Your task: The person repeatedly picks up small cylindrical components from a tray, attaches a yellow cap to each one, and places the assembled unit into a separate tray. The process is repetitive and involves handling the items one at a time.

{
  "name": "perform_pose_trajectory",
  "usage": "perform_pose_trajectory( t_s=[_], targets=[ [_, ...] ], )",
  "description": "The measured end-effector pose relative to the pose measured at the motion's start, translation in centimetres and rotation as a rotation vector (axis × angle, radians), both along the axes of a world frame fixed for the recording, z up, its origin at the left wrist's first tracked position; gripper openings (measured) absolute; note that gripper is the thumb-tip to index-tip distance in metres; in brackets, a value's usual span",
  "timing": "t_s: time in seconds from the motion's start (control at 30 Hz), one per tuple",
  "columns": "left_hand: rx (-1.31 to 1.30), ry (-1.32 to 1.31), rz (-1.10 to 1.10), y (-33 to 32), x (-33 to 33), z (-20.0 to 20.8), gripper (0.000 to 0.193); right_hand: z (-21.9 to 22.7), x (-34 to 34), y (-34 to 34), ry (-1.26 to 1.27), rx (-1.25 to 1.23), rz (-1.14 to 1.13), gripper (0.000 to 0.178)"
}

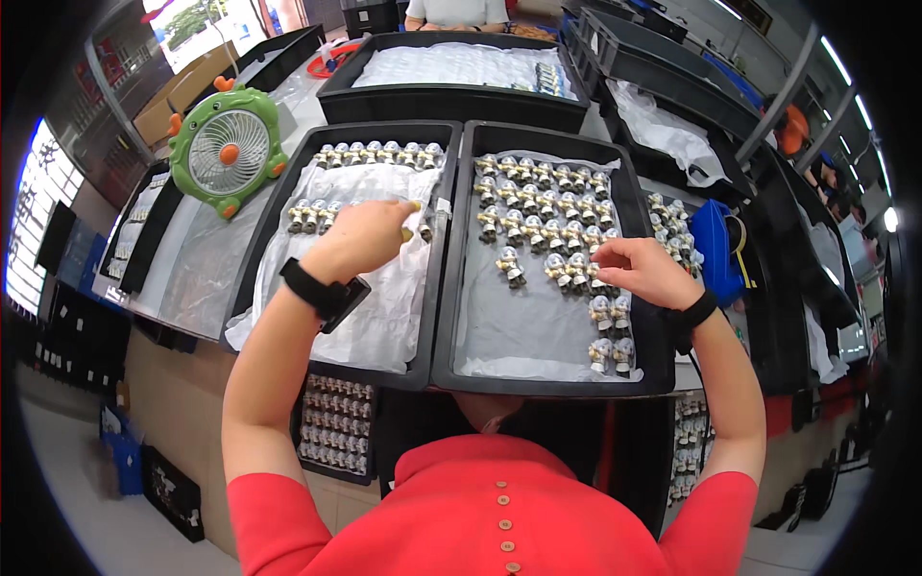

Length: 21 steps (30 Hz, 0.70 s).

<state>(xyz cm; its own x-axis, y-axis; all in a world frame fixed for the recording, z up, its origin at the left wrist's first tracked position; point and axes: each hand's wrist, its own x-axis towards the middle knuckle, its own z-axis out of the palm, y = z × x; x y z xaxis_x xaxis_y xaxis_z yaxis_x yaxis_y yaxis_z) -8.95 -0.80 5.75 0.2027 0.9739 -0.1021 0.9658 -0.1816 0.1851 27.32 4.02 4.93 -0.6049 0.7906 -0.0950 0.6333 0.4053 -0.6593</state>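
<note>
My left hand (370, 235) reaches over the left black tray (252, 278), its bent fingertips at a small white-and-gold figurine (425, 231) by the tray's right wall. The fingertips look yellowish, and the hand covers part of that row of figurines (312, 215). Over the right black tray (444, 326), my right hand (651, 271) has its thumb and forefinger curled in on a figurine (595, 277) at the right side, which the fingers partly hide. More figurines (543, 202) stand in rows there, with a lone one (510, 267) nearer the middle. White sheeting lines both trays.
A green fan (229, 152) stands at the left. Behind the trays lies another black tray (451, 104). Right of my right hand are a blue bin (713, 252) and more figurines (672, 226). Stacked crates (663, 67) fill the far right; a person (456, 13) is across the table.
</note>
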Motion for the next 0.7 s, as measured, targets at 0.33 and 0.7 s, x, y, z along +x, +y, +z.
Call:
perform_pose_trajectory(
  t_s=[0.33,0.7],
  targets=[
    [-0.565,-1.556,-0.108,-2.0,9.7,-0.2,0.031,-3.8,-1.6,-1.2,-0.714,0.249,0.182,0.033],
    [-0.608,-1.595,0.133,-1.1,10.0,-4.5,0.042,0.7,-5.4,-1.6,-0.119,0.138,0.065,0.033]
  ],
)
